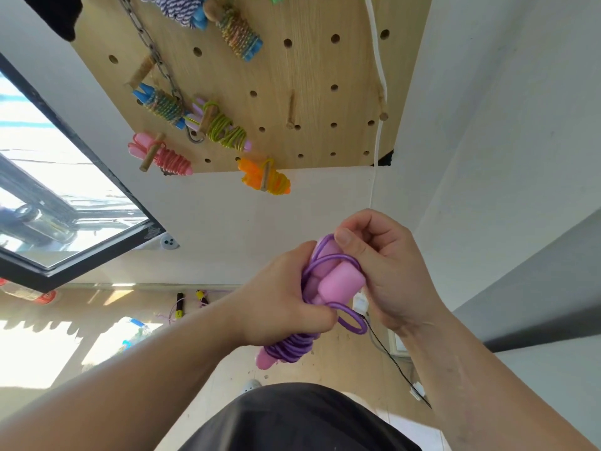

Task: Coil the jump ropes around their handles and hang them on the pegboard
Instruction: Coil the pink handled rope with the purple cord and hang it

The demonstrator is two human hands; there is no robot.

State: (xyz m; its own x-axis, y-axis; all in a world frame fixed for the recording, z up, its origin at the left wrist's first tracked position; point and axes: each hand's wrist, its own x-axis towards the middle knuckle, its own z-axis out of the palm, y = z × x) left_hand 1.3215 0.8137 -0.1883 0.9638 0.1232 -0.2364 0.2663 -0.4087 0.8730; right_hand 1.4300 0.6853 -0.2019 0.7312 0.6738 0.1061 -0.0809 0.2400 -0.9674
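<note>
- Gripping the pink handles (340, 283) well below the pegboard (312, 76), the left hand (283, 304) is clamped round the coiled purple rope (292, 348).
- The right hand (387, 271) pinches the rope at the top; a slack tuck could let the coils spring loose.
- One free loop (361, 327) sticking out may snag or unwind when hung on the bare peg (291, 112).

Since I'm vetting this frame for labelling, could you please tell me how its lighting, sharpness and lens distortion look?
In the head view the window and the sunlit floor patches are blown out; the head view's wide-angle lens skews the pegboard; in the head view, the left hand, right hand and purple jump rope are fairly sharp, the ropes on the floor soft.
</note>
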